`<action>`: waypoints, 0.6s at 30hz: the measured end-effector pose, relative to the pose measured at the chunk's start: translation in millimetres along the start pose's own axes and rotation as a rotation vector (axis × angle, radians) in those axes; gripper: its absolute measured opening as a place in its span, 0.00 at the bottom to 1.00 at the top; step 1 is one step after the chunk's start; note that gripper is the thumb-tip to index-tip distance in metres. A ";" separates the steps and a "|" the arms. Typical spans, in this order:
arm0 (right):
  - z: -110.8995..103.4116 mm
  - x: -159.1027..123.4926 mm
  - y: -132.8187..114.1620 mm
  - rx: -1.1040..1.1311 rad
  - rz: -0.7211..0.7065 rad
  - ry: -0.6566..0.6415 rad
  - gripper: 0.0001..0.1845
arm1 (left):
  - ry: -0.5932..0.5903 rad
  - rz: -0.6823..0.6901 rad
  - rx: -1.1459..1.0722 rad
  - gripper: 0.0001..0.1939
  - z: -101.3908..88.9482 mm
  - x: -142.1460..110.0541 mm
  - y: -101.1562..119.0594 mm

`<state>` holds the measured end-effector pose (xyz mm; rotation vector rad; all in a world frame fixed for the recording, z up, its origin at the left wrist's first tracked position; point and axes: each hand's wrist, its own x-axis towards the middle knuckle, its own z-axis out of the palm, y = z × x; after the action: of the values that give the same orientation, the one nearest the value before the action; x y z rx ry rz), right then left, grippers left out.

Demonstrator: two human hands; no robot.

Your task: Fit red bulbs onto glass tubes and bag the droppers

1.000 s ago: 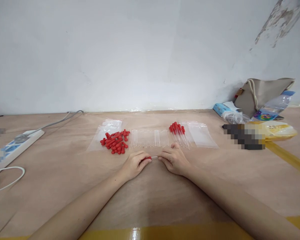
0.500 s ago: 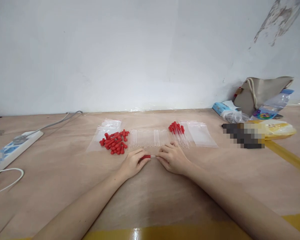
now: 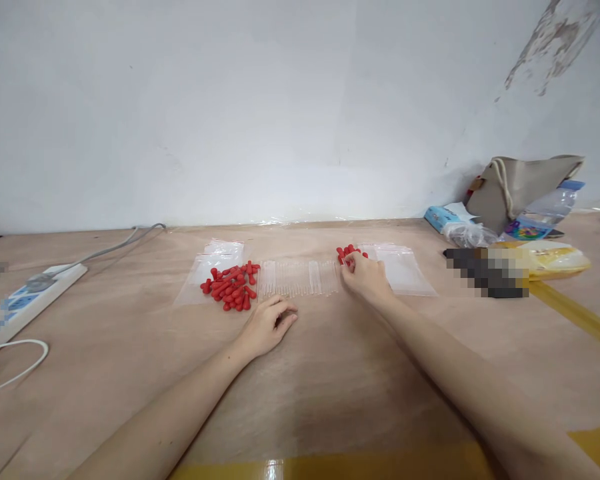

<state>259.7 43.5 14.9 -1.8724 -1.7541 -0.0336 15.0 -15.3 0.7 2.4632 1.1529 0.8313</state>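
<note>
My left hand rests on the table with nothing in it, the thumb apart from the curled fingers. Over the group of red-bulbed glass droppers is my right hand, its fingers pinched on a dropper that they mostly hide. The hand also covers most of the glass stems there. Between the hands and farther back lies a row of clear glass tubes. A heap of loose red rubber bulbs sits left of the tubes, partly on a clear zip bag.
Another clear zip bag lies right of the droppers. A power strip with cables is at far left. At right are a tissue pack, a grey bag, a plastic bottle and a yellow packet. A wall stands behind.
My left hand has let go of the red bulb and stayed in place. My right hand has moved away and to the right with the dropper, to the droppers' group.
</note>
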 end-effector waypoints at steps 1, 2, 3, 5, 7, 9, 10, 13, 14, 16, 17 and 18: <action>4.3 2.0 -1.9 -0.013 0.010 -0.007 0.09 | -0.004 0.002 -0.002 0.08 -0.2 -0.2 -0.1; 8.5 3.3 -3.5 -0.030 0.021 -0.012 0.08 | -0.008 0.004 -0.003 0.08 -0.3 -0.4 -0.3; 12.3 4.0 -4.9 -0.049 0.032 -0.015 0.08 | -0.013 0.006 -0.003 0.08 -0.5 -0.5 -0.6; 18.1 4.4 -6.5 -0.083 0.039 -0.011 0.09 | -0.019 0.005 -0.001 0.08 -0.6 -0.7 -1.1; 20.8 4.1 -7.1 -0.115 0.039 -0.010 0.10 | -0.021 0.002 -0.001 0.08 -0.5 -0.6 -1.5; 20.7 3.6 -7.6 -0.143 0.039 -0.026 0.12 | -0.025 0.001 -0.002 0.08 -0.2 -0.4 -1.6; 19.9 3.2 -8.0 -0.155 0.041 -0.034 0.12 | -0.026 0.002 -0.001 0.08 -0.1 -0.3 -1.6; 16.8 1.6 -10.1 -0.179 0.042 -0.047 0.14 | -0.024 -0.002 0.001 0.08 0.2 -0.3 -1.3; 15.8 1.0 -11.2 -0.184 0.042 -0.052 0.14 | -0.024 -0.003 0.002 0.08 0.1 -0.4 -1.1; 14.3 0.1 -13.8 -0.193 0.048 -0.082 0.14 | -0.026 -0.005 0.003 0.08 -0.4 -0.5 -0.6; 13.9 -0.1 -15.2 -0.200 0.057 -0.110 0.14 | -0.026 -0.005 0.004 0.08 -0.7 -0.5 -0.5; 13.6 -0.1 -16.8 -0.207 0.069 -0.138 0.14 | -0.024 -0.004 0.004 0.08 -1.0 -0.5 -0.4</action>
<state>239.3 48.7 9.9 -2.1272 -1.8361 -0.0629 13.9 -15.5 1.1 2.4665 1.1515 0.7965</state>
